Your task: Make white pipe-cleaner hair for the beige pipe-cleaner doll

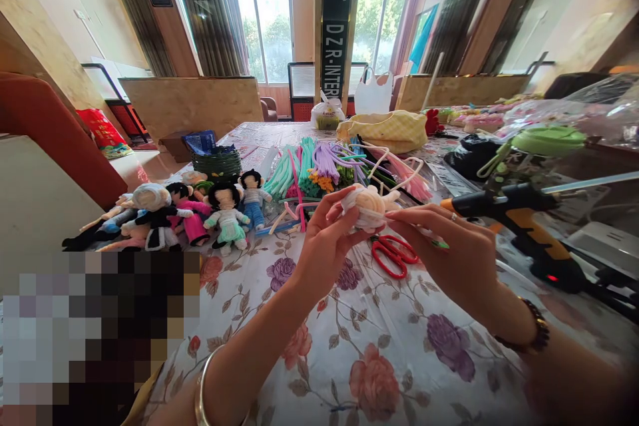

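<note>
My left hand is closed around a pale cream ball of wound pipe cleaner, held up above the floral tablecloth. My right hand pinches the right side of the same ball, fingers pressed together on its fuzzy strand. A silver bangle sits on my left wrist and a dark bead bracelet on my right. Red scissors lie on the cloth just under the ball.
Several small dolls lie in a row at the left. A heap of coloured pipe cleaners and a yellow bag sit behind. An orange and black glue gun stands at the right. A blurred patch covers the lower left.
</note>
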